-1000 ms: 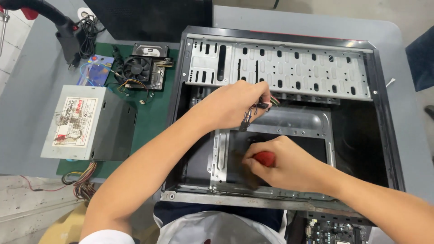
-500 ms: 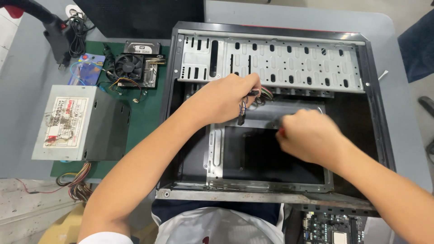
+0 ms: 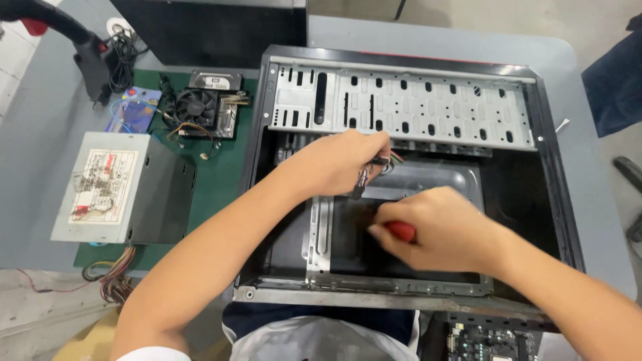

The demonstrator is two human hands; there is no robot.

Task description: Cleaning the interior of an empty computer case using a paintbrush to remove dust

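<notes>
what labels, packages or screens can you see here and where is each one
Label on the power supply: left of the computer case, on the grey box's top face; a white rectangle with red and dark print.
Blue card: flat on the green mat, left of the cooler fan; blue with small coloured marks.
No screen in view; the hands hold no labelled thing.
</notes>
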